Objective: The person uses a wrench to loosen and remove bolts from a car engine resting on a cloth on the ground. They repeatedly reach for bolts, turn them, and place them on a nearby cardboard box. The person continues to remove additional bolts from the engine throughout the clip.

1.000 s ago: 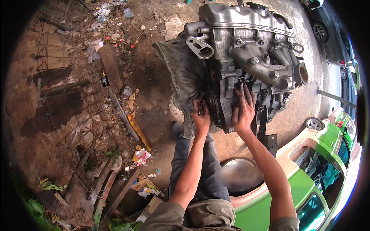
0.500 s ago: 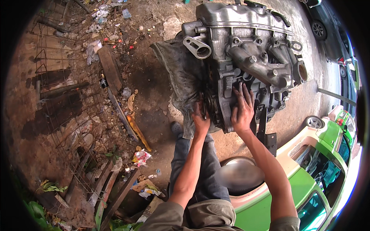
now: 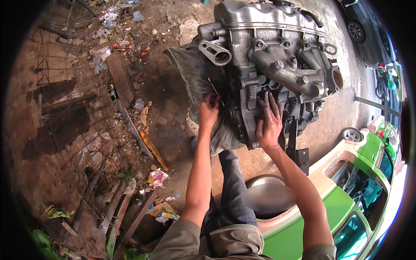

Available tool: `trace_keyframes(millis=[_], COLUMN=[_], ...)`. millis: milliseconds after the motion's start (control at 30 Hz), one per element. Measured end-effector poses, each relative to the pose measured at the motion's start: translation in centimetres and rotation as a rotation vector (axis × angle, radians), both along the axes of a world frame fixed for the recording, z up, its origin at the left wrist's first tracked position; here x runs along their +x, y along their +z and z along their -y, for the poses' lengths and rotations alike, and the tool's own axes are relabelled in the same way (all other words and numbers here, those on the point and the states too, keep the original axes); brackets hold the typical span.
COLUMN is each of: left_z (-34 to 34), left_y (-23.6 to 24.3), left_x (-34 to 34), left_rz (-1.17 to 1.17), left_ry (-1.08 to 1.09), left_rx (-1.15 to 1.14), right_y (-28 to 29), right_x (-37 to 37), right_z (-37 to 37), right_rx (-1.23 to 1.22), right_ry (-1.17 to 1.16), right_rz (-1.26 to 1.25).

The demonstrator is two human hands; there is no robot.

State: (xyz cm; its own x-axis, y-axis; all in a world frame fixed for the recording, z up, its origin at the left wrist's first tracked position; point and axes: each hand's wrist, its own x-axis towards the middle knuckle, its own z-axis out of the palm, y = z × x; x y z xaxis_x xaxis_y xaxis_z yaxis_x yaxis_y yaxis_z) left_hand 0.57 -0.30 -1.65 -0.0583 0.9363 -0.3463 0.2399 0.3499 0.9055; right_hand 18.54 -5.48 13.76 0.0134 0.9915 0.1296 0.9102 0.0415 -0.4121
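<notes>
Standing right of the left hand [image 3: 209, 113] pinching a thin rod [image 3: 213, 86], the engine [image 3: 277, 66] touches the spread right hand [image 3: 270, 124].

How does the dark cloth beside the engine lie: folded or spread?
Spread, where visible: the cloth forms a broad, wrinkled sheet left of the engine. Any part hidden by the engine cannot be judged.

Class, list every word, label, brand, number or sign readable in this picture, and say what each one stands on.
Engine: raised characters below its silver top cover, faint; not transcribed here.
Small dark container: any label too small to read.
Red-and-white wrapper: any print too small and blurred.
No other text stands out.
</notes>
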Motion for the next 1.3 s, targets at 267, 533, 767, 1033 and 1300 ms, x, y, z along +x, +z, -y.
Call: trace_keyframes(millis=[267,533,767,1033,1300], left_z=[-2.6,4.2,7.5,8.5,9.3], left_y=[-0.6,0.8,1.2,2.1,2.7], left_x=[-2.2,0.0,2.1,4.0,3.5], left_rz=[0.332,0.49,0.452,0.336,0.065], left_ry=[-0.087,0.235,0.469,0.406,0.111], left_rx=[-0.281,0.021,0.029,0.122,0.209], right_y=[0.0,-0.1,-0.2,-0.2,-0.2], right_x=[-0.1,0.1,0.1,0.1,0.1], right_z=[-0.1,0.1,0.1,0.0,0.1], right_rx=[0.007,-0.005,-0.012,-0.014,-0.011], right_ry=[0.01,0.012,0.007,0.01,0.013], right_rz=[0.011,0.006,0.016,0.027,0.027])
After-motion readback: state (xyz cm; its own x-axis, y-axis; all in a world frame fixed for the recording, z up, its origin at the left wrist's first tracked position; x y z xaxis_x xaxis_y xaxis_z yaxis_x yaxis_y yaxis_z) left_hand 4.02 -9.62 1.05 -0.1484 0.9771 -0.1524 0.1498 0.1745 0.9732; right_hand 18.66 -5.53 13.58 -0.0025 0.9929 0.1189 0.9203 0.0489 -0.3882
